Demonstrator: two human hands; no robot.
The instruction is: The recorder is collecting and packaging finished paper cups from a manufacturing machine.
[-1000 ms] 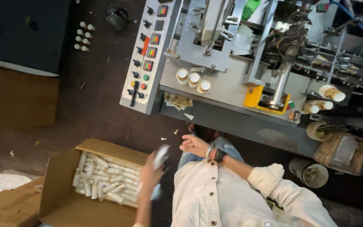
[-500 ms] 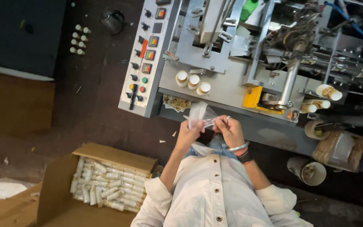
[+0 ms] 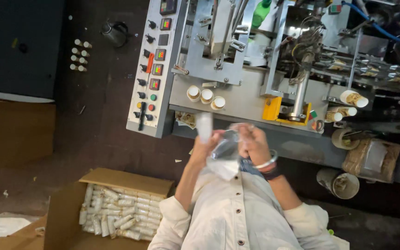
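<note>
1. Fingers first: both sets are closed, pinching the mouth of a clear plastic bag (image 3: pixel 225 149) up in front of the chest. The left hand (image 3: pixel 208 144) also seems to have a small white roll (image 3: pixel 204 126) standing up out of its grip, and the right hand (image 3: pixel 254 142) has the other side of the bag's opening. It's motion-blurred, so I can't tell exactly how each finger sits.
2. Biggest thing around is the grey packing machine (image 3: pixel 265 60) across the top, its control panel (image 3: pixel 153 69) with knobs and coloured buttons on the left edge.
3. Next down, an open cardboard box (image 3: pixel 112 203) on the floor at the lower left, packed with rows of white rolls.
4. On the machine's front ledge, three white-capped cups (image 3: pixel 205 95) stand just beside each other, a bit above the hands.
5. Smallest: a cluster of little white bottles (image 3: pixel 79 56) on the floor near the top left, well apart from everything.
6. My take on doing this bit well: keep the bag's mouth stretched wide between both hands so the roll drops straight in, and don't let the film fold over on itself.
</note>
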